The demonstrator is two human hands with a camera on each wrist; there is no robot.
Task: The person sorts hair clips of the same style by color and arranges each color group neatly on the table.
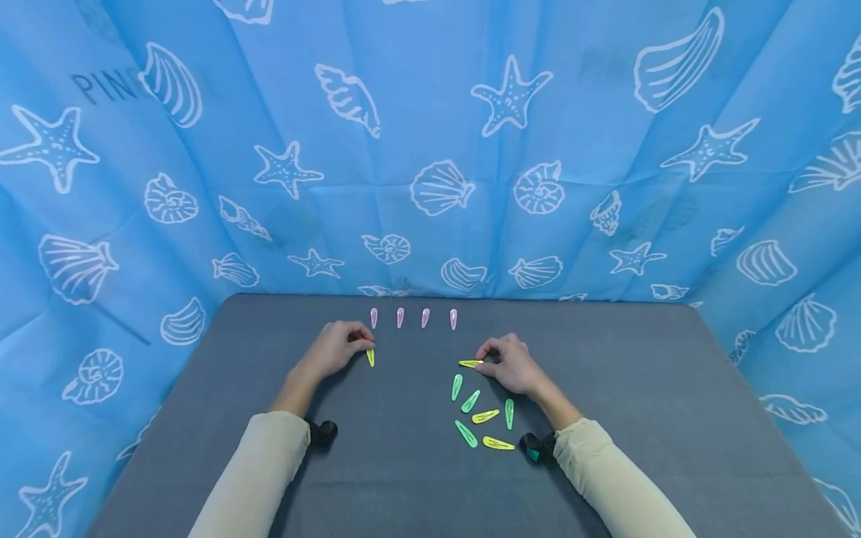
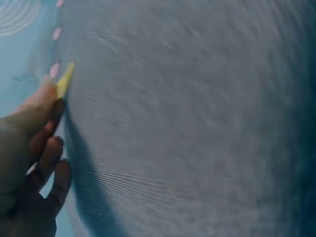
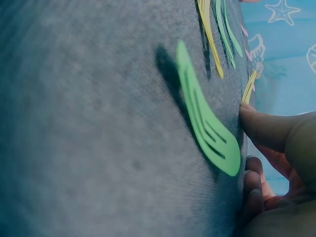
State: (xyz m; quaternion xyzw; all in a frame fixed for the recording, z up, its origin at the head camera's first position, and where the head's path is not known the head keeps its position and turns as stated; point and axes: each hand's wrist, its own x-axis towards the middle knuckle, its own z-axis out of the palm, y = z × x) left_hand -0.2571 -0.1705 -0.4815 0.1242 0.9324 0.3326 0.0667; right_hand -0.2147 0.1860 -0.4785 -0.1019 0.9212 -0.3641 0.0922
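My left hand (image 1: 341, 347) pinches a yellow snap hair clip (image 1: 371, 359) by one end, just below the leftmost pink hair clip (image 1: 374, 318). In the left wrist view that yellow clip (image 2: 65, 81) sticks out between thumb and forefinger. Over on the right, my right hand (image 1: 513, 363) pinches a second yellow hair clip (image 1: 468, 363), whose free end points left. The right wrist view shows its tip (image 3: 250, 86) beyond the thumb. Green clips, such as one green hair clip (image 1: 509, 414), and two more yellow clips, one the yellow hair clip (image 1: 498, 443), lie loosely below the right hand.
Several pink clips stand in a spaced row along the far part of the grey table (image 1: 403, 478). A blue curtain (image 1: 430, 134) with white shell prints hangs behind the table and at its sides. Dark wrist cameras (image 1: 324, 433) sit on both wrists.
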